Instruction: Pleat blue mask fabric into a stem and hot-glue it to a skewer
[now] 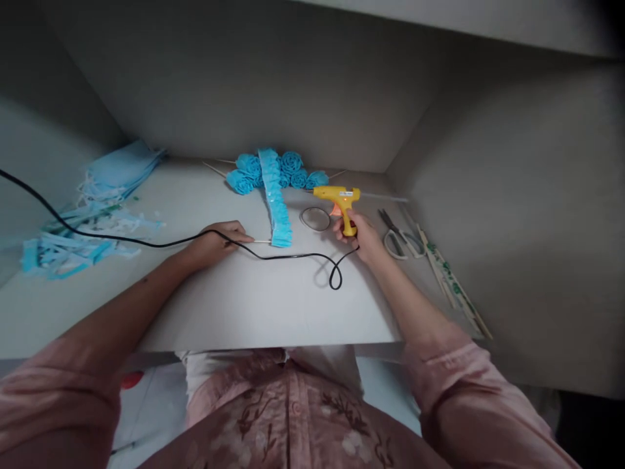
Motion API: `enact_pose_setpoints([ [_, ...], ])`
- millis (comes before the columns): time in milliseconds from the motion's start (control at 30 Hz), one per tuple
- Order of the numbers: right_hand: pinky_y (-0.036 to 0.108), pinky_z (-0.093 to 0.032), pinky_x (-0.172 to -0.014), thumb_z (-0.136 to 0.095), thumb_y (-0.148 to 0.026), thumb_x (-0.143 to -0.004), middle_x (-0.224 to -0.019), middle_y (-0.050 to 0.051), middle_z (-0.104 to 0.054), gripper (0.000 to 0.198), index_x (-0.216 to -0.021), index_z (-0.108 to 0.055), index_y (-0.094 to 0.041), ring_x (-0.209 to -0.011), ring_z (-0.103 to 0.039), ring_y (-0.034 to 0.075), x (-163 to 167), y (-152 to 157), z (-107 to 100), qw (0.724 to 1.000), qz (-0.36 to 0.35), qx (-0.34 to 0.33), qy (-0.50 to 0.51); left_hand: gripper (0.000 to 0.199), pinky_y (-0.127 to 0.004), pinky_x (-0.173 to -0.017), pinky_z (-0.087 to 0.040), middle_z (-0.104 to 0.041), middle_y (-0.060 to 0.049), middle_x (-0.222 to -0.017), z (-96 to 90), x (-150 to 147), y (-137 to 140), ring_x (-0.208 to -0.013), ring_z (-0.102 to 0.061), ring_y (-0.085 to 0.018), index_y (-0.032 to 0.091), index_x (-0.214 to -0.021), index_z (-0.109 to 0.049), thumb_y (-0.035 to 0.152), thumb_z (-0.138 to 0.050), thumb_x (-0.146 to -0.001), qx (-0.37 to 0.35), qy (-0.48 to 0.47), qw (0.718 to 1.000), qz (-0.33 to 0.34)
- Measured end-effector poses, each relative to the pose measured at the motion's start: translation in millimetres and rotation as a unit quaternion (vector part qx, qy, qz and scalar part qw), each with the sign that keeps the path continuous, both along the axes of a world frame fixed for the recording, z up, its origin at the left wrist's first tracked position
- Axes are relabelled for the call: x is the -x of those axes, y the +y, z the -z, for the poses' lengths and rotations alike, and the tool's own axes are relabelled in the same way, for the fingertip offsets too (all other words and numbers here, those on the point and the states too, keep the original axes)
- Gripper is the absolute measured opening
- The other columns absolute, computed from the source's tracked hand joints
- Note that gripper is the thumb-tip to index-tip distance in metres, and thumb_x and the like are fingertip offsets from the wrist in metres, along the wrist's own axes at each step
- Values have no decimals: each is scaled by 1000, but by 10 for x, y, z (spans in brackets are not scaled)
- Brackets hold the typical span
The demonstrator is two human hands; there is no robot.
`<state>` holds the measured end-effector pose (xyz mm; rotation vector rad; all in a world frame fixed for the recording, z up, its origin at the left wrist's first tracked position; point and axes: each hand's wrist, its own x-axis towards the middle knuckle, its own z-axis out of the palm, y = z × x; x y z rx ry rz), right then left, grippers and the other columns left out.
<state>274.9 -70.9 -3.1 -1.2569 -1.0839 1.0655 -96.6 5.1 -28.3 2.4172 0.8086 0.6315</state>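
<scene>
My left hand (222, 242) is closed on a thin wooden stick (262, 241), whose tip meets the near end of a blue ruffled strip (276, 205). The strip runs away from me, its far end lying over blue rosette flowers (291, 163) on sticks. In my right hand (359, 233) is a yellow glue gun (336, 193), gripped by its handle with the nozzle pointing left toward the strip. A clear glue stick (385, 197) juts from its back. The black cord (288, 256) loops from the handle and passes across my left hand.
Scissors (400, 238) lie right of my right hand, beside several wooden sticks (452, 280) with green bits. A thin wire ring (316, 219) rests near the glue gun. Folded blue face masks (122, 170) and cut scraps (78, 244) lie at left. Walls enclose the table's back and sides.
</scene>
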Motion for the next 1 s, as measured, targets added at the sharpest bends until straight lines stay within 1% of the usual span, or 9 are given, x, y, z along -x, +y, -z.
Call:
enact_pose_setpoints([
  [100,24,-31,-40,-70,-75,-76,-64,0,-62,55,-76,-53,-22,-47,-51,10,-11,31,34,999,21,18,27,32,-20,-71,-48,-71,-6,-94,39,12,28,-81,-65,-14,18,-105,-81,29,-54,-92,-9,-11,1000,4],
  [233,22,-30,-39,-78,-71,-70,-61,-3,-59,56,-77,-52,-23,-45,-49,8,4,35,24,996,50,40,62,36,-21,-74,-49,-72,-5,-94,51,7,54,-82,-66,-14,19,-108,-81,23,-52,-88,-22,-12,1000,10],
  [400,21,-32,-41,-83,-70,-66,-59,-6,-55,59,-78,-51,-23,-46,-48,7,1,25,30,997,34,21,62,37,-23,-74,-49,-72,-5,-94,52,-9,53,-84,-65,-15,19,-108,-81,21,-51,-86,-25,-17,999,13],
  [567,19,-34,-43,-94,-66,-53,-56,-8,-53,64,-78,-55,-22,-47,-46,6,-12,39,75,998,22,8,64,35,-23,-76,-49,-72,-7,-97,97,-16,72,-85,-66,-15,17,-108,-81,24,-53,-89,-25,-29,999,17],
  [633,19,-35,-42,-94,-64,-55,-57,-6,-55,61,-77,-57,-21,-47,-48,7,-4,47,70,998,22,18,58,34,-22,-76,-48,-72,-7,-97,120,-16,89,-84,-65,-15,16,-107,-82,26,-54,-91,-34,-30,999,19],
  [767,20,-37,-42,-91,-56,-67,-59,-4,-59,47,-77,-61,-21,-48,-51,8,23,87,-2,997,16,56,44,34,-23,-78,-48,-72,-7,-97,122,-15,106,-84,-65,-15,17,-109,-82,26,-53,-94,-61,-19,998,23],
  [833,20,-40,-44,-89,-52,-70,-58,-3,-59,43,-75,-60,-20,-49,-52,8,27,113,-45,997,13,66,46,34,-24,-78,-49,-72,-7,-97,101,-13,96,-84,-65,-16,17,-110,-82,26,-52,-95,-63,-13,998,25],
  [900,21,-41,-45,-88,-51,-72,-58,-3,-60,41,-74,-61,-20,-50,-52,9,22,129,-69,997,6,67,46,34,-24,-79,-49,-72,-8,-98,81,-10,80,-84,-66,-16,17,-110,-82,26,-52,-96,-64,-12,998,25],
  [1000,22,-39,-44,-88,-56,-70,-59,-2,-61,44,-74,-62,-21,-51,-53,10,5,117,-42,998,1,55,39,33,-24,-80,-50,-72,-8,-98,71,-2,56,-86,-67,-16,17,-110,-82,26,-52,-97,-58,-15,998,20],
])
